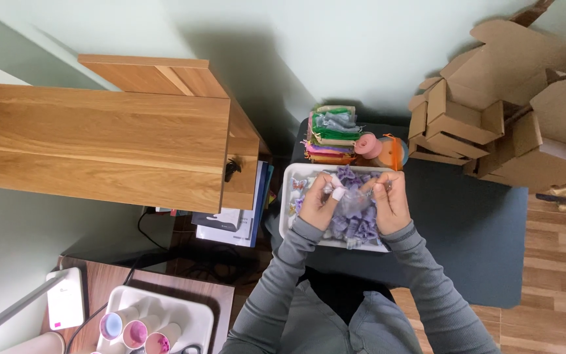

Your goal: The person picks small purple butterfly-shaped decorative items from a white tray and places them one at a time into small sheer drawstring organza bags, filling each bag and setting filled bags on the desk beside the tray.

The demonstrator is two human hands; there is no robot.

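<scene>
Head view: left hand (320, 202) and right hand (391, 200) pinching a sheer lilac pouch (355, 198) between them, over white tray (291, 196) heaped with more lilac pouches (355, 226). Behind tray: stack of coloured pouches (331, 136), pink ribbon spool (368, 145). Right of tray: cardboard boxes (492, 124). Left: wooden cabinet (99, 141).

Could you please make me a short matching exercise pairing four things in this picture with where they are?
Things:
1. white tray
2. cardboard boxes
3. stack of coloured pouches
4. spools of thread

Places:
A. lower left, in a white tray
B. just beyond the tray, near the wall
C. under both hands, full of lilac pouches
D. piled at the upper right

Pairs: 1-C, 2-D, 3-B, 4-A
</scene>
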